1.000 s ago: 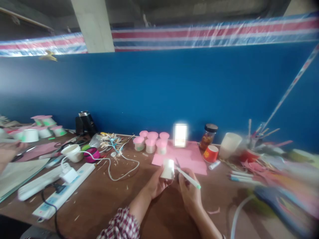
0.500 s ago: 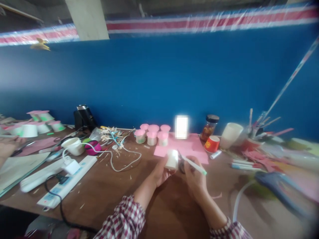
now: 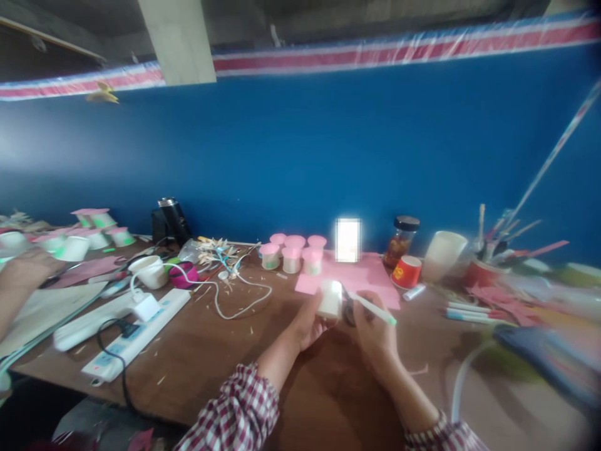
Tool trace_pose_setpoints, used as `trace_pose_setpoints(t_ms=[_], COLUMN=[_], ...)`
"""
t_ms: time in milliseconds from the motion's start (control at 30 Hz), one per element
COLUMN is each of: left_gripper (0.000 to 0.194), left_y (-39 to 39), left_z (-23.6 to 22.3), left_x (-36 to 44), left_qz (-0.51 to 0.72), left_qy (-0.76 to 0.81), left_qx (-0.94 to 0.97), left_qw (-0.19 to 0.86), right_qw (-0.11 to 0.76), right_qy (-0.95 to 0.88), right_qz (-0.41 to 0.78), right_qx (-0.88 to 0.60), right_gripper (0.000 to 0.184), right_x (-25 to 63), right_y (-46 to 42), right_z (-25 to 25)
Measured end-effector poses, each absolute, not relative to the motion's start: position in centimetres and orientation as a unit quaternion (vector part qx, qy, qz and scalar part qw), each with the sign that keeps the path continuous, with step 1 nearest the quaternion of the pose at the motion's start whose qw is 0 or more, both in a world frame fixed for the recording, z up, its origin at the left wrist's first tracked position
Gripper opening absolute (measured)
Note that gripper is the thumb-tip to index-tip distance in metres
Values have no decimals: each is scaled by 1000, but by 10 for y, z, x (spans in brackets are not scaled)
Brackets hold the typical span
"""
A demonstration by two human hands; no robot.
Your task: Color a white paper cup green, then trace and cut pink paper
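A small white paper cup point(image 3: 330, 299) is gripped in my left hand point(image 3: 307, 322), with fingers curled round its side and base. My right hand point(image 3: 377, 338) is closed on a slim white marker point(image 3: 374, 308) with a pale green end that points to the lower right. A dark object, partly hidden by the right fingers, sits between that hand and the cup; its kind is unclear. Behind the cup lies a sheet of pink paper point(image 3: 370, 279). Several small cups topped with pink paper discs point(image 3: 312, 254) stand at its left.
A lidded jar point(image 3: 400, 241), a red paper cup point(image 3: 406, 272) and a translucent white cup point(image 3: 444, 254) stand at the back right. Markers point(image 3: 472, 312) lie farther right. At left are a power strip point(image 3: 141, 335), cables and a co-worker's hand point(image 3: 35, 266) beside more pink-topped cups.
The camera view has shifted slightly. My hands keep the same hold on the cup and marker, close together. At the left edge, the co-worker's hand and forearm reach further into view.
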State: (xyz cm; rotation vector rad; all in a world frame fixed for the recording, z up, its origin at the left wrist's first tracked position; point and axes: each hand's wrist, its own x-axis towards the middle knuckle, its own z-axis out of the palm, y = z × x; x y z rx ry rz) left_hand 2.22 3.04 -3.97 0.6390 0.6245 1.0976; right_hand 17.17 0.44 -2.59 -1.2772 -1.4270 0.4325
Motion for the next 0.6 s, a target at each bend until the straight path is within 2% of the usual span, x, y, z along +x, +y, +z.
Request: trace_pose_setpoints(t_ms=[600], left_gripper=[41], left_y=[27], left_z=[-39], left_x=[24], left_qz=[522], left_qy=[271], left_qx=[283], left_qw=[758], right_qw=[557], right_qy=[-601], right_qz=[177], right_qx=[-545], right_gripper=[24], right_x=[171], right_y=[3], right_z=[-23])
